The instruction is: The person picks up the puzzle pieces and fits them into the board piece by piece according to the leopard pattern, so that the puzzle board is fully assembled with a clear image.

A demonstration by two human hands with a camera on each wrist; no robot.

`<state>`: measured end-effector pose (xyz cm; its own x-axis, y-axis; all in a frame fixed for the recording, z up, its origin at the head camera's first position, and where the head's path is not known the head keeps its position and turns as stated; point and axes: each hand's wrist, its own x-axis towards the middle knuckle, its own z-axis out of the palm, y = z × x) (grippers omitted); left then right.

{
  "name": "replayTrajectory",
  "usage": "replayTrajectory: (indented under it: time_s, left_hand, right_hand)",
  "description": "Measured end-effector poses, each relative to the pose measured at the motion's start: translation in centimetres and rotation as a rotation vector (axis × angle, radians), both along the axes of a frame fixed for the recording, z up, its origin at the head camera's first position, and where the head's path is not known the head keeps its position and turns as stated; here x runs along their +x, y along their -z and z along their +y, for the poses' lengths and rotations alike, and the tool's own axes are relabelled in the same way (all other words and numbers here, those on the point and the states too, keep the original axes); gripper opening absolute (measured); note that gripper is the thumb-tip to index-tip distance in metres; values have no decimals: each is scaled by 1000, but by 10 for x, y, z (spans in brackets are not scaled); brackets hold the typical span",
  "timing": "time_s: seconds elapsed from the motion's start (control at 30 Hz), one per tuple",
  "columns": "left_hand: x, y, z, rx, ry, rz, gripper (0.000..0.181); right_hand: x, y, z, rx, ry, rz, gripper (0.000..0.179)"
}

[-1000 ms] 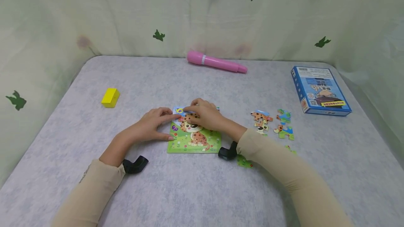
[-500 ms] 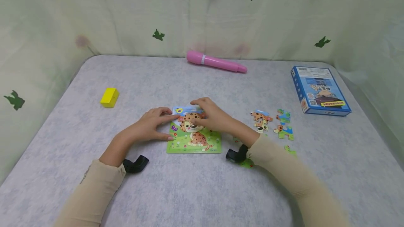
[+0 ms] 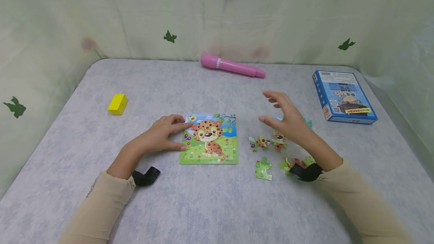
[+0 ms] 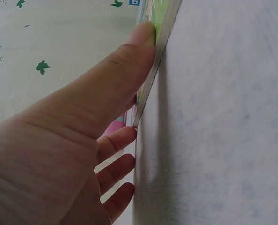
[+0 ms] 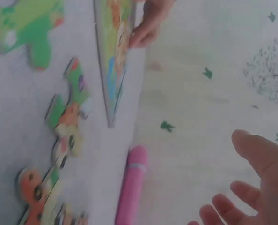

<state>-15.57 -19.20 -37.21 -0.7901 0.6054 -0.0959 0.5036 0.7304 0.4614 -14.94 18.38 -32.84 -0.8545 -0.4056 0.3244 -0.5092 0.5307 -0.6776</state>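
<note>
The jigsaw board (image 3: 217,153), showing a spotted leopard cub on grass, lies flat at mid-table. On its left border rest the thumb and index finger of my left hand (image 3: 162,134); in the left wrist view the thumb (image 4: 129,56) lies across the board's edge and the other fingertips touch the table. My right hand (image 3: 289,121) hovers to the right of the board with nothing in it, fingers spread loosely from the thumb. Below it lie several loose jigsaw pieces, among them a green corner piece (image 3: 263,169) and a piece with part of a face (image 3: 262,142). The hand hides some pieces.
A pink marker-shaped object (image 3: 234,66) lies by the table's back edge. At the right stands a blue printed box (image 3: 344,97), and a yellow block (image 3: 118,104) is at the left. A pale curtain (image 3: 217,10) with green bird shapes hangs behind the table.
My right hand has lifted off the top of the board and moved right, over the loose pieces. The board's whole upper right is now uncovered. My left hand has stayed put.
</note>
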Motion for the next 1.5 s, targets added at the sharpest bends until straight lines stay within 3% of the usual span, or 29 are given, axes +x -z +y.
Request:
replayTrajectory:
  time_s: [0.3, 0.5, 0.63, 0.8, 1.07, 1.27, 1.5]
  left_hand:
    - [0, 1, -2, 4, 4, 9, 74]
    - [0, -1, -2, 2, 2, 1, 75]
    - [0, 0, 0, 5, 2, 4, 75]
    - [0, 2, -1, 10, -1, -4, 76]
    - [1, 4, -2, 31, -7, -7, 76]
    - [2, 3, -1, 25, -8, -3, 74]
    - [3, 2, 1, 2, -10, 40, 67]
  right_hand:
    - [-1, 27, 42, 37, 128, -190, 60]
    - [-1, 40, 59, 118, 117, -323, 60]
    - [-3, 43, 69, 197, 93, -365, 60]
    - [-5, 46, 74, 263, 80, -346, 52]
    - [-2, 44, 71, 286, 96, -295, 49]
    - [3, 32, 59, 243, 109, -222, 47]
    - [8, 13, 25, 148, 48, -60, 44]
